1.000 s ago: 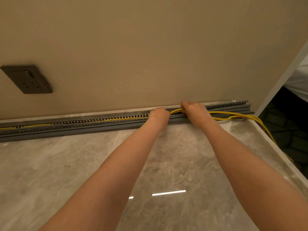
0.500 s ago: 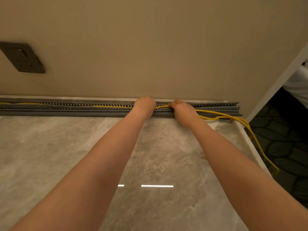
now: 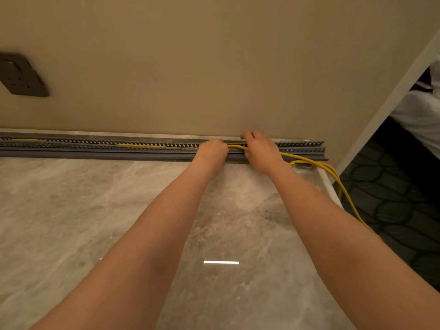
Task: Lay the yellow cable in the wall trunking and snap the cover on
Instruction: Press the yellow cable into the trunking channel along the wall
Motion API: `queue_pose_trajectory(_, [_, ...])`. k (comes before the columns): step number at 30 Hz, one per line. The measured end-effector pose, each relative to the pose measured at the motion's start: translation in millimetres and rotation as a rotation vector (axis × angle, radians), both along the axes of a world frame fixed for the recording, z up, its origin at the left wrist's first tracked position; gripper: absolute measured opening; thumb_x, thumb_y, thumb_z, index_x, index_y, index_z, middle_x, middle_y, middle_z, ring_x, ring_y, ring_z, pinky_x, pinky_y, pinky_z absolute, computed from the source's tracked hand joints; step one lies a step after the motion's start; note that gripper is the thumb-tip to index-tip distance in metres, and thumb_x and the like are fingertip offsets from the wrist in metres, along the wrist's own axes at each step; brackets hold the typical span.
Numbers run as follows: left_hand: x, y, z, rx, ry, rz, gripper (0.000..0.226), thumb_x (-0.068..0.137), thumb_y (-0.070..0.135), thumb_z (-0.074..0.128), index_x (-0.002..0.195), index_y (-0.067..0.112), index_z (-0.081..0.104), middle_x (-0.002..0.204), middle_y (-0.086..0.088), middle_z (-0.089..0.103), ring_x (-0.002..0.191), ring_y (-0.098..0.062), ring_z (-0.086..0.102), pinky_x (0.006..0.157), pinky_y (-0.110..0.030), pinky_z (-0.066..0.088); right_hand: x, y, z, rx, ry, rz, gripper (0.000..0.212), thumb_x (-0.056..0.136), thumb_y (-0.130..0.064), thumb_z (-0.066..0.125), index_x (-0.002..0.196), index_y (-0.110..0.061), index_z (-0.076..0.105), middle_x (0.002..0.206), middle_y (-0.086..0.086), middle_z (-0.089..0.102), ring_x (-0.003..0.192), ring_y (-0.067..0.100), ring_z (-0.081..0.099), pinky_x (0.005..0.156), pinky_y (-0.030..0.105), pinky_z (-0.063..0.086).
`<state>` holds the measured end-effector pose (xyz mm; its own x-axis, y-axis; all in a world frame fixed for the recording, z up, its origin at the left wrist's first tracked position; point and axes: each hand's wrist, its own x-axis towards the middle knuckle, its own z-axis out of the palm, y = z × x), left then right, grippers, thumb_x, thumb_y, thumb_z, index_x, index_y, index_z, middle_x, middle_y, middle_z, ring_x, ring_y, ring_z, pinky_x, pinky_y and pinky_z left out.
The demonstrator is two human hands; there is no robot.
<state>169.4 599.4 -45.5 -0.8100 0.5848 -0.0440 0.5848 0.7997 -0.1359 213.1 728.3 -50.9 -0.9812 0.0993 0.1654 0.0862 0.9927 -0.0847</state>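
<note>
Head view: both hands' fingers (image 3: 247, 135) grip yellow cable (image 3: 309, 161) over trunking (image 3: 95, 148) near the marble edge (image 3: 327, 184)

**No readable text in view**

No lettering, number, brand mark or sign can be read anywhere in the head view. The dark grey rectangular wall socket plate (image 3: 22, 76) is shown blurred at the left edge, and no marking can be made out on its face. Along the long grey slotted plastic trunking (image 3: 95, 148) only a row of small holes is seen, with no printed label. No print is visible on the jacket of the thin yellow cable (image 3: 309, 161). The polished grey marble-patterned surface (image 3: 71, 210) carries only veining and a bright reflected bar of light.
</note>
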Motion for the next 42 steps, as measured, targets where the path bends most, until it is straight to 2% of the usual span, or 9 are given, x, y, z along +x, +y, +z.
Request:
queue_pose_trajectory(4, [1.3,3.0,2.5,-0.028,-0.017,0.030,0.029,0.097,0.005,0.044,0.122,0.003,0.057,0.124,-0.014,0.057,0.113,-0.033,0.059,0.088,-0.040,0.049,7.4,18.9,5.1,0.018,-0.045,-0.057,0.031,0.092,-0.013,0.051,0.122,-0.008,0.053,0.124,0.016,0.054,0.113,0.034,0.051,0.090,0.040,0.045])
queue_pose_trajectory(8, [3.1,6.6,8.9,-0.062,-0.056,0.071,0.031,0.098,0.005,0.042,0.127,0.004,0.054,0.129,-0.013,0.053,0.116,-0.031,0.056,0.091,-0.039,0.048,8.3,30.3,10.5,-0.095,-0.156,-0.070,0.027,0.091,-0.015,0.052,0.113,-0.008,0.065,0.113,0.018,0.063,0.098,0.033,0.058,0.077,0.037,0.048])
queue_pose_trajectory(12, [8.6,13.3,13.3,-0.059,-0.071,0.112,0.034,0.099,0.000,0.038,0.131,0.000,0.049,0.133,-0.015,0.052,0.122,-0.032,0.053,0.097,-0.038,0.045,9.4,34.4,11.6,0.026,-0.158,-0.001,0.029,0.093,-0.003,0.045,0.118,0.001,0.057,0.120,0.022,0.052,0.106,0.039,0.055,0.084,0.039,0.047])
queue_pose_trajectory(17, [13.3,16.2,13.6,-0.062,-0.072,0.134,0.035,0.099,0.000,0.037,0.132,-0.001,0.049,0.134,-0.017,0.051,0.123,-0.033,0.051,0.098,-0.038,0.044,4.5,32.9,15.7,0.177,-0.153,0.052,0.028,0.093,0.003,0.040,0.120,0.004,0.048,0.125,0.024,0.051,0.113,0.040,0.052,0.089,0.044,0.046])
queue_pose_trajectory(23, [14.0,19.6,8.9,-0.101,-0.061,0.144,0.037,0.097,0.000,0.042,0.134,0.000,0.047,0.137,-0.015,0.046,0.128,-0.031,0.044,0.099,-0.039,0.043,2.1,42.8,19.6,0.076,-0.230,0.061,0.025,0.097,-0.019,0.046,0.112,-0.002,0.058,0.115,0.024,0.062,0.104,0.039,0.058,0.080,0.039,0.047])
queue_pose_trajectory(27, [11.3,23.5,11.1,-0.113,-0.065,0.148,0.037,0.094,0.003,0.050,0.132,0.003,0.050,0.135,-0.014,0.048,0.126,-0.030,0.045,0.097,-0.038,0.044,6.5,43.7,15.5,0.083,-0.132,0.091,0.031,0.095,-0.009,0.046,0.125,-0.008,0.047,0.112,0.025,0.063,0.100,0.041,0.059,0.079,0.041,0.049])
queue_pose_trajectory(31, [11.3,24.6,16.6,-0.129,-0.049,0.136,0.032,0.092,0.012,0.054,0.123,0.007,0.057,0.126,-0.010,0.058,0.116,-0.028,0.057,0.085,-0.033,0.047,6.9,47.2,11.5,0.115,-0.102,0.136,0.026,0.096,-0.006,0.042,0.120,-0.008,0.052,0.111,0.022,0.064,0.097,0.040,0.060,0.077,0.039,0.049])
queue_pose_trajectory(38, [28.5,47.0,3.6,0.140,-0.062,0.024,0.038,0.089,0.015,0.052,0.126,0.004,0.051,0.125,-0.017,0.050,0.115,-0.035,0.055,0.090,-0.041,0.048,1.2,47.9,11.8,0.018,-0.112,0.068,0.030,0.092,-0.001,0.044,0.118,-0.006,0.058,0.113,0.022,0.065,0.105,0.040,0.058,0.080,0.039,0.048])
queue_pose_trajectory(42, [30.1,48.6,-1.6,0.162,-0.091,0.048,0.042,0.088,0.014,0.053,0.129,0.004,0.048,0.127,-0.016,0.047,0.116,-0.033,0.053,0.092,-0.040,0.047,-1.7,51.1,9.4,-0.037,-0.151,0.084,0.029,0.091,0.003,0.043,0.116,-0.006,0.055,0.114,0.018,0.065,0.104,0.036,0.058,0.079,0.037,0.048])
